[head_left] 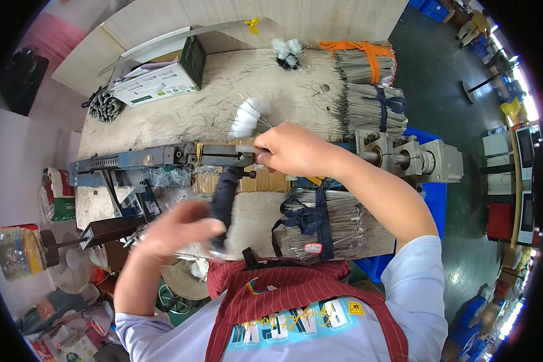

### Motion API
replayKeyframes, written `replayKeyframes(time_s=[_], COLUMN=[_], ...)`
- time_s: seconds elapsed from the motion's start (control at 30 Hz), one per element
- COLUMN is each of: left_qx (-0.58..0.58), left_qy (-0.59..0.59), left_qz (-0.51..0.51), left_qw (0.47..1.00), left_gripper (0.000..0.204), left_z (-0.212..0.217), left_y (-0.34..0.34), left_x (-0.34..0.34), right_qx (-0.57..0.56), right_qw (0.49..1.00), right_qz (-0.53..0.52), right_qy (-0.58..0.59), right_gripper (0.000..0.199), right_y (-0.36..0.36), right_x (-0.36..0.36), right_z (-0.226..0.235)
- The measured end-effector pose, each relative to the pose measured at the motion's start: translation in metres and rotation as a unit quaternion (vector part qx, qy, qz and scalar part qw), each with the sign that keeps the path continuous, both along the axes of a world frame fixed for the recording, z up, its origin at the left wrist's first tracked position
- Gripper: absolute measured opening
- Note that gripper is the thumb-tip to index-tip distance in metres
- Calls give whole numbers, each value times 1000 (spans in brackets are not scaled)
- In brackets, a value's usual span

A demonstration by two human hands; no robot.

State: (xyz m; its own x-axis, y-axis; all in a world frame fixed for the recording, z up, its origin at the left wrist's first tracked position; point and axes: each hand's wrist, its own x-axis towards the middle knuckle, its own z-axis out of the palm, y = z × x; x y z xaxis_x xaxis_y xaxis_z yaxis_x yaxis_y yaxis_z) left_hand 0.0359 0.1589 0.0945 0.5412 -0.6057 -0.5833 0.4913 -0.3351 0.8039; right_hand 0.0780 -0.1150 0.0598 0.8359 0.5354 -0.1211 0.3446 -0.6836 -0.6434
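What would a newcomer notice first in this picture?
Probably the hands: the right hand at the metal fixture across the worktable, the blurred left hand beside the black handle. Next, the orange strap around a wire bundle at the worktable's upper right, and the white bristle tuft beyond the fixture.

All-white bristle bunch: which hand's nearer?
Right. The right hand is just below-right of the bristle bunch in view; the left hand is farther below, by the black handle.

The right hand [295, 146] is on a long blue-grey metal machine [154, 158] — the blurred left hand [181, 230] beside its black wrapped handle [225, 196] — a white-bristled brush [245, 119] behind.
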Motion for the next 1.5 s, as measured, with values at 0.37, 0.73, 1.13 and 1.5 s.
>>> replayKeyframes(time_s=[0.37,0.73,1.13,1.5], left_qx=[42,10,68,-19], left_qy=[-316,-312,-201,-145], left_qz=[254,204,523,315], left_qw=[913,928,826,938], left_gripper=[23,32,28,29], left_z=[-104,-125,-154,-95], left_y=[-115,-28,50,-9], left_x=[-87,-90,-56,-78], right_qx=[-119,-122,-38,283], right_qw=[987,965,981,890], right_qz=[71,-54,-188,-319], right_qy=[-85,-226,-11,163], right_gripper=[19,17,19,24], right_y=[15,-21,-62,-72], right_x=[-83,-97,-103,-139], right_z=[-11,-52,-48,-12])
